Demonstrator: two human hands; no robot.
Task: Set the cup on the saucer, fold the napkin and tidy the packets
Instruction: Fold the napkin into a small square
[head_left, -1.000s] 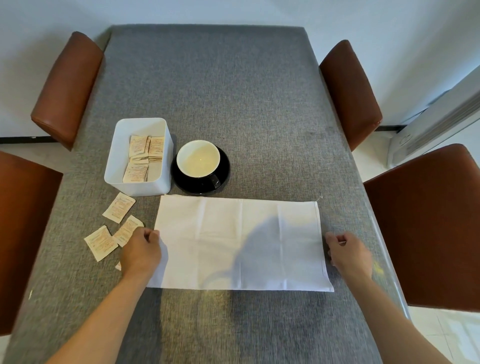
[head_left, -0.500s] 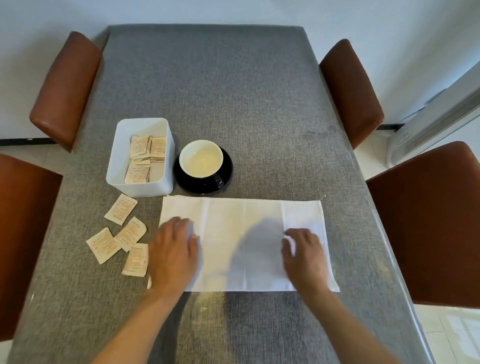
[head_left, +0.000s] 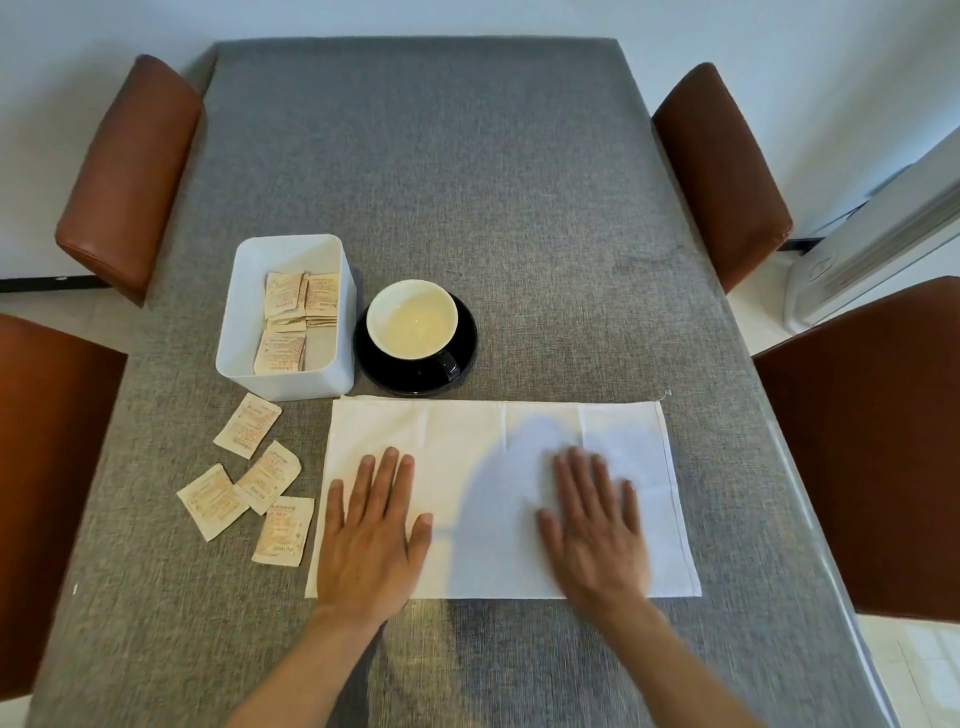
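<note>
A white napkin (head_left: 467, 447) lies flat on the grey table, folded into a wide rectangle. My left hand (head_left: 371, 530) rests flat on its left part, fingers straight and spread. My right hand (head_left: 595, 519) presses flat on its right part and looks blurred. Behind the napkin a cup (head_left: 413, 325), black outside and cream inside, stands on a black saucer (head_left: 467, 348). Several tan packets (head_left: 248, 423) lie loose on the table to the left of the napkin. More packets (head_left: 283, 351) sit inside a white box (head_left: 234, 332).
The grey cloth-covered table (head_left: 467, 182) stretches far back. Brown chairs stand at the left (head_left: 130, 171) and the right (head_left: 722, 166), with nearer ones at both edges (head_left: 872, 447). A white appliance (head_left: 872, 244) stands on the floor at the far right.
Both hands let go of the napkin's side edges and moved inward onto the cloth. They now lie flat with fingers spread; the right hand is still sliding.
</note>
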